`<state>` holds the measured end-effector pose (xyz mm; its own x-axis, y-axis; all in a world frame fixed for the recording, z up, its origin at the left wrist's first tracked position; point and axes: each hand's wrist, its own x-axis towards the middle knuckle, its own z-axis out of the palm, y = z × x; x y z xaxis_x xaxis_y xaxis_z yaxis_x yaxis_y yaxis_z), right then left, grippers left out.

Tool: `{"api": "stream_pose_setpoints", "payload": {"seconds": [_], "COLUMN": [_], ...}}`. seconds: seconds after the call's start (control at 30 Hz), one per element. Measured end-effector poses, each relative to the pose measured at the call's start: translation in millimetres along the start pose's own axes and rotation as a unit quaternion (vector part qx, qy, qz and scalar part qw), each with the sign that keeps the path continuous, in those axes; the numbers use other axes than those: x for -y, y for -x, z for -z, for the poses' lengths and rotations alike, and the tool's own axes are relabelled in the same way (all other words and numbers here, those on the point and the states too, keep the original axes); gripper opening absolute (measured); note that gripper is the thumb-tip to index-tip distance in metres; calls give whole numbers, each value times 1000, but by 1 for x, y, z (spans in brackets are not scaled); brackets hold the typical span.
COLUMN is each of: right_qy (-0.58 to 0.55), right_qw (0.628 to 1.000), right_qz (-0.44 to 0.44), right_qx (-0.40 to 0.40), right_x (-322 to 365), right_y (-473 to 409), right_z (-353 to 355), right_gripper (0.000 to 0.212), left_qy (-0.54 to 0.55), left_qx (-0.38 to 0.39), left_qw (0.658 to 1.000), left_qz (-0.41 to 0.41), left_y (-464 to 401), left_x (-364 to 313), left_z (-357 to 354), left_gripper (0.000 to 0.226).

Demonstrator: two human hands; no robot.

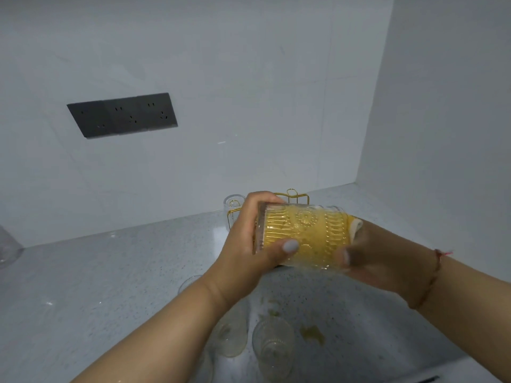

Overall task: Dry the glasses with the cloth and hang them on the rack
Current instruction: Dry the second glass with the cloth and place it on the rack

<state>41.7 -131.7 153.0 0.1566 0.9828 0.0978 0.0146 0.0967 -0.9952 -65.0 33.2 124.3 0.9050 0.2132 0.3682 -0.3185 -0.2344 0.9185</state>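
Hands meet above the speckled grey stone counter (96, 286), both on one clear embossed drinking glass (301, 236) held on its side, base to the left, mouth to the right. Left hand (249, 244) grips the base end: fingers curled over the top edge, thumb with a pale painted nail pressed on the near wall. Yellow cloth (355, 225) fills the inside of the glass, showing gold through the ribbed and flower-patterned wall, with a bunched end sticking out of the mouth. Right hand (376, 261) is closed around the mouth end and the cloth; how far its fingers reach inside cannot be told. Thin red string bracelet (437, 269) sits on the right wrist. Gold wire rack (293, 196) stands on the counter directly behind the hands, mostly hidden; one clear glass (233, 205) sits at its left side, hung or just beside cannot be told. Two more clear patterned glasses (272, 346) stand on the counter below the forearms, near the front edge, with yellowish smears (312, 334) just beside them. Dark grey triple wall socket panel (121, 114) is fixed on the white wall (249, 78), upper left.
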Motion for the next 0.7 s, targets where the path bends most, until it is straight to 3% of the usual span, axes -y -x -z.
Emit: {"api": "stream_pose_setpoints", "payload": {"seconds": [0.07, 0.1, 0.17, 0.23, 0.3, 0.33, 0.37, 0.4, 0.43, 0.47, 0.57, 0.67, 0.7], "right_qy": [139, 265, 522, 549, 461, 326, 217, 117, 61, 47, -97, -119, -124], "right_qw": [990, 964, 851, 833, 886, 941, 970, 992, 994, 997, 993, 988, 983], "right_qz": [22, 22, 46, 41, 44, 60, 54, -17, -68, -60, -31, -49, -58], "right_qx": [9, 10, -39, -51, -12, -71, -99, -49, -51, -32, -50, -89, -118], "right_x": [6, 14, 16, 4, -6, -12, -9, -1, 2, 3, -2, -10, -16], "right_y": [1, 4, 1, -4, 4, 5, 0, -6, -12, -11, -4, -2, 0], "right_z": [-2, -10, -16, -11, -14, -7, -1, -5, -8, -11, -10, -4, 1], "right_gripper": [81, 77, 74, 78, 118, 131, 122, 94, 66, 55, 92, 91, 86], "left_qy": [34, 67, 141, 176, 160, 157, 153, 144, 127, 96, -32, -67, -125], "left_qx": [22, 25, 14, -27, -74, -91, -100, -104, -110, -115, -98, -23, -3], "left_qw": [996, 989, 959, 935, 939, 946, 954, 962, 971, 981, 995, 997, 992], "left_qz": [74, 131, 244, 306, 294, 268, 239, 207, 169, 121, 0, 29, 35], "left_y": [-2, -4, -9, -12, -12, -11, -10, -8, -6, -3, 2, 3, 3], "left_x": [-4, -8, -14, -15, -13, -12, -10, -9, -6, -3, 3, 4, 3], "left_z": [5, 5, 1, -7, -13, -14, -14, -14, -14, -14, -13, -4, -1], "left_gripper": [63, 66, 73, 61, 42, 36, 32, 30, 29, 33, 56, 73, 78]}}
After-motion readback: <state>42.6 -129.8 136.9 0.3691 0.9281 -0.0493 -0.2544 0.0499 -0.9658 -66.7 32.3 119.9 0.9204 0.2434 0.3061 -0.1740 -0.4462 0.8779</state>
